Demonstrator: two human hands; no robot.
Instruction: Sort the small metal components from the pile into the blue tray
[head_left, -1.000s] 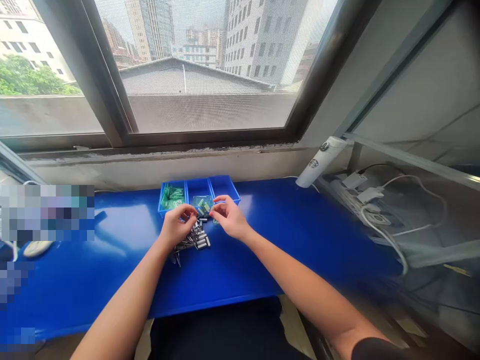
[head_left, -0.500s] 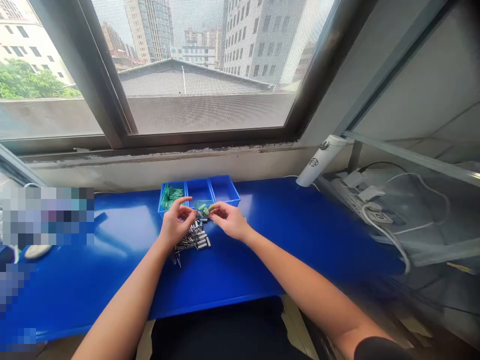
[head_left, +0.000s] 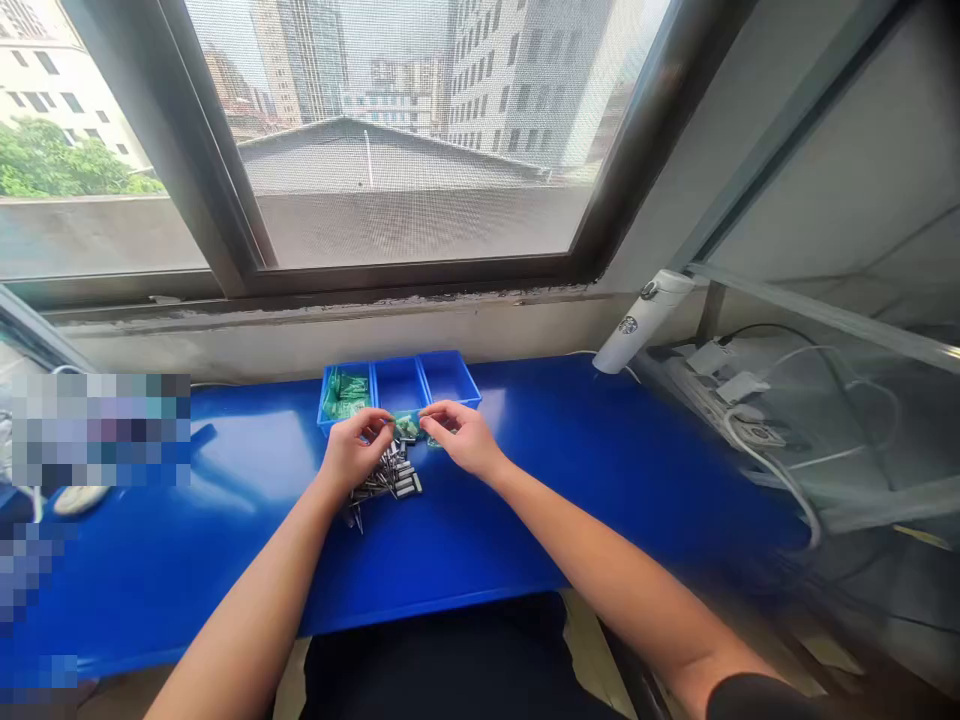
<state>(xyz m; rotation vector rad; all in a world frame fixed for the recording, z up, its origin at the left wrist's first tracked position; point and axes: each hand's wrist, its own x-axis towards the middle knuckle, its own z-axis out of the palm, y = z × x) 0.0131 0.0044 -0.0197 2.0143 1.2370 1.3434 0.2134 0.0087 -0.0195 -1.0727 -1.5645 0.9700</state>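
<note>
Both my hands work over a blue tabletop (head_left: 562, 480) just in front of a blue tray (head_left: 450, 385) with three compartments. My left hand (head_left: 352, 450) and my right hand (head_left: 461, 435) each pinch one end of a small clear bag of green parts (head_left: 407, 426) between them. Below the bag lies a pile of small metal parts with pins (head_left: 386, 480), right under my left fingers. The tray's left compartment holds several green bags (head_left: 345, 392); the middle and right compartments look bare.
A white lamp arm (head_left: 637, 320) leans at the back right. A power strip with plugs and white cables (head_left: 739, 400) lies on the right shelf. A white object (head_left: 75, 498) rests at the far left. The window sill runs along the back.
The bag of green parts came out of the tray's middle compartment toward me. Both hands drew closer together and now pinch it at its ends.
</note>
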